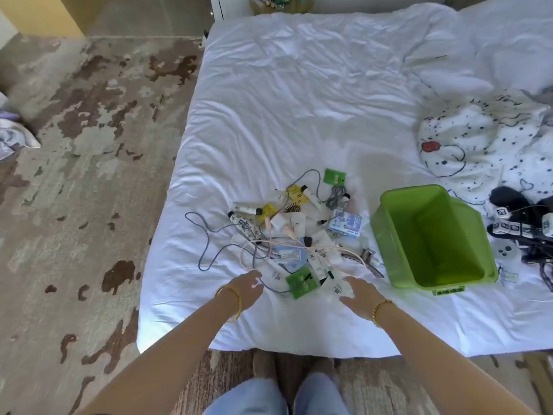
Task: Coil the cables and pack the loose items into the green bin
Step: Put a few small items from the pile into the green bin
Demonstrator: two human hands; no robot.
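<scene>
Left hand: your left hand (246, 284) reaches to the near left edge of the pile, fingers relaxed and extended, grasping nothing. The fingertips lie at or just beside a cable end; contact cannot be confirmed.
Right hand: your right hand (357, 292) reaches to the near right edge of the pile, fingers spread and released, holding nothing.
Pile: the loose items (299, 235) lie heaped on the bed between and beyond both hands. They include white tubes, a green card (301, 282) nearest you, a second green card (334, 177) at the far side, yellow tags and a blue-and-white packet (345, 224).
Cables: the grey cable (206, 235) trails uncoiled out of the pile to the left. The pale cable (299, 242) loops loosely across the middle. A small grey cable bundle (336, 196) sits at the far right of the pile.
Green bin: the green bin (389, 232) stands upright on the bed, just right of the pile. Nothing shows inside it.
Progress: judge the task as at its start. No long cable is coiled and no item is packed; all of it remains.
Surface: white bed sheet (299, 100), wrinkled and soft. Expect items to sink and snag.
Room: spotted bedding (478, 136) and dark gear (520, 226) lie right of the bin. A patterned brown-and-grey rug (89, 145) covers the floor to the left.
</scene>
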